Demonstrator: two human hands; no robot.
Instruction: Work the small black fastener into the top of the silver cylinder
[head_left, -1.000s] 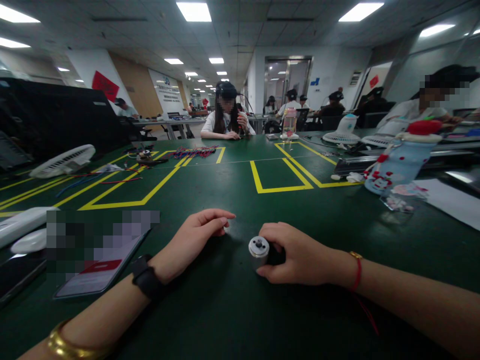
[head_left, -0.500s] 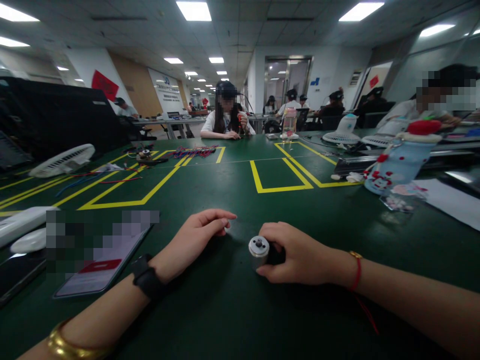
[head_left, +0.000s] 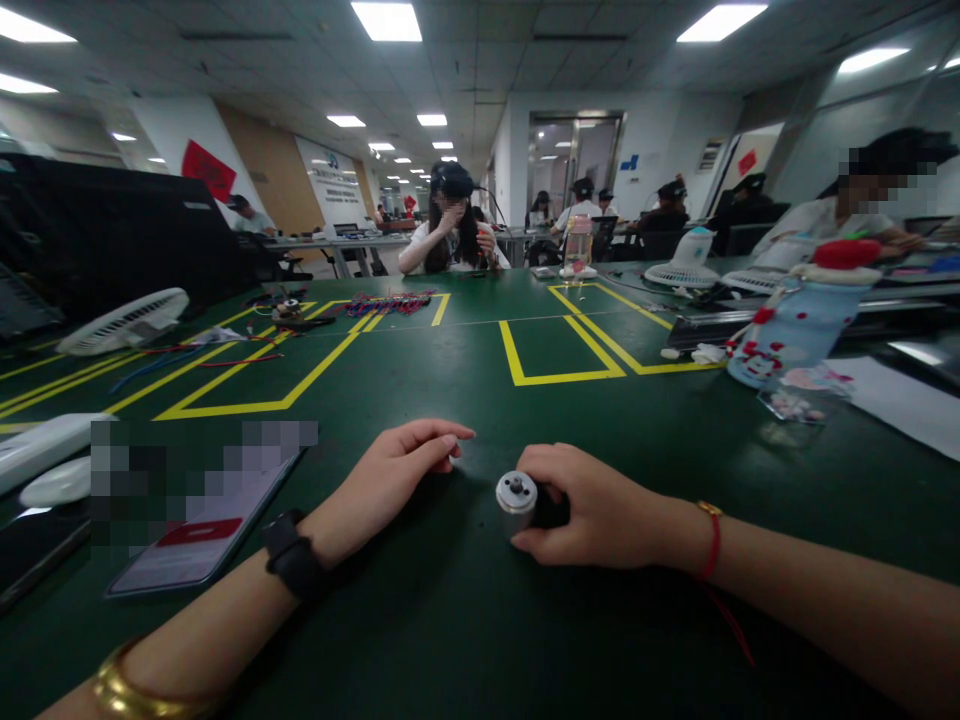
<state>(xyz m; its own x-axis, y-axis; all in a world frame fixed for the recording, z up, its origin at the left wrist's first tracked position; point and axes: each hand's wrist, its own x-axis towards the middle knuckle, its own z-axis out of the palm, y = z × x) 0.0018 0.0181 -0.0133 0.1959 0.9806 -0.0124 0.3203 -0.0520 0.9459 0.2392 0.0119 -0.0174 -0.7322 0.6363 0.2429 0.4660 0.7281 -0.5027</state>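
My right hand [head_left: 600,505] is wrapped round the side of a small electric motor [head_left: 516,492]. The silver cylinder stands upright, with its short shaft and small holes facing up; my fingers hide its right side. To the left of the motor and apart from it, my left hand [head_left: 409,460] rests over the green table [head_left: 420,620]. Its index finger is stretched out, the thumb lies near it and the other fingers are loosely bent. I make out nothing held in it.
A phone [head_left: 202,530] lies left of my left arm. Yellow tape [head_left: 225,410] marks boxes on the table. Wires [head_left: 390,304] and a white fan [head_left: 127,322] are further off. A blue bottle [head_left: 802,315] stands right. A person [head_left: 450,235] sits opposite.
Both my hands and the motor stay nearly still. The person opposite has raised a hand to the face.
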